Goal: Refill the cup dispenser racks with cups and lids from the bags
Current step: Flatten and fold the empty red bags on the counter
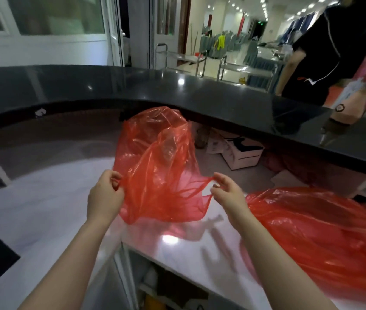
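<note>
Worktop (43, 209) of pale glossy stone carries a crumpled red plastic bag (320, 238) at its right edge. Above its middle hangs a thinner, translucent red bag (155, 166), limp and wrinkled, pinched between left hand (105, 198) and right hand (228, 195).

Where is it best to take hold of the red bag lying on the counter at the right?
Probably at the gathered, crumpled end of the lying bag, coming from the left with the right hand. The plastic bunches narrow there, and the rest spreads wide and flat.
</note>
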Tool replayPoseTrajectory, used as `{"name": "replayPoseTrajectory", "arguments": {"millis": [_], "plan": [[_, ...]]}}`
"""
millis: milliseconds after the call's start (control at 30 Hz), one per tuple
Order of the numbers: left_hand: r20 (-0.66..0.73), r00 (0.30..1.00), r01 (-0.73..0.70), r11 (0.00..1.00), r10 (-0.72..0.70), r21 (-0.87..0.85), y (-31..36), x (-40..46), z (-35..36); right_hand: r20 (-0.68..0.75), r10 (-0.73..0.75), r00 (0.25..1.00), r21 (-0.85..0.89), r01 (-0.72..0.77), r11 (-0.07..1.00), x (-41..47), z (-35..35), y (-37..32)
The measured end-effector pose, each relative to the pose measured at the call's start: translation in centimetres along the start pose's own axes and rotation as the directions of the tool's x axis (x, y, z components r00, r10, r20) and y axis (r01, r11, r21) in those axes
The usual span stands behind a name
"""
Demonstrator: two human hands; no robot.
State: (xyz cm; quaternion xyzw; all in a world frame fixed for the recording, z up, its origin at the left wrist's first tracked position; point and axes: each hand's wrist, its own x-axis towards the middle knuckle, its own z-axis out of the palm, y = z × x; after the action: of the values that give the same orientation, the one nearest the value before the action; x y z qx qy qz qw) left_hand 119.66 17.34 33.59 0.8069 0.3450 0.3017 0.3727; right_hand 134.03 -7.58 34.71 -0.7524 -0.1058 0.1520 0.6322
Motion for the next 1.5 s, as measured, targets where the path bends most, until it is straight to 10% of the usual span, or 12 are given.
{"name": "replayPoseTrajectory", "arguments": {"millis": [233, 400, 500, 800, 1067, 1267, 1400, 1500], "plan": [[-0.053, 0.995, 0.077, 0.978, -0.089, -0.196, 5.9, -1.5, 1.7, 0.429, -0.057, 0.902, -0.613, 0.337, 0.714, -0.7, -2.9, -1.0], [-0.097, 0.989, 0.084, 0.958, -0.114, -0.272, 7.1, -4.8, 1.2, 0.591, 0.001, 0.807, -0.429, 0.313, 0.847, -1.4, -3.7, 0.4], [-0.133, 0.971, 0.158, 0.950, -0.199, -0.270, 5.1, -6.9, 0.1, 0.645, -0.036, 0.763, -0.503, 0.459, 0.732, -1.4, -3.2, 1.3], [-0.255, 0.886, 0.387, 0.921, -0.387, -0.052, -2.3, -9.7, -5.8, 0.212, -0.070, 0.975, -0.355, 0.144, 0.924, 1.7, -5.3, 1.7], [-0.214, 0.946, 0.318, 0.834, -0.244, 0.451, -3.5, -10.9, -6.8, 0.136, -0.241, 0.961, -0.512, 0.277, 0.813, 2.0, -5.9, 1.4], [-0.131, 0.981, 0.189, 0.863, -0.144, 0.468, -2.7, -13.6, -4.9, 0.132, -0.431, 0.892, -0.776, 0.364, 0.515, -2.0, -4.8, 2.2], [-0.109, 0.983, 0.177, 0.937, -0.150, 0.302, -1.7, -15.1, -3.7, 0.387, -0.619, 0.684, -0.717, 0.645, 0.264, -4.8, -1.2, 2.9], [-0.059, 0.992, 0.125, 0.966, -0.114, 0.225, -0.9, -15.8, -3.0, 0.530, -0.531, 0.661, -0.682, 0.704, 0.196, -5.9, 1.9, 3.4]]}}
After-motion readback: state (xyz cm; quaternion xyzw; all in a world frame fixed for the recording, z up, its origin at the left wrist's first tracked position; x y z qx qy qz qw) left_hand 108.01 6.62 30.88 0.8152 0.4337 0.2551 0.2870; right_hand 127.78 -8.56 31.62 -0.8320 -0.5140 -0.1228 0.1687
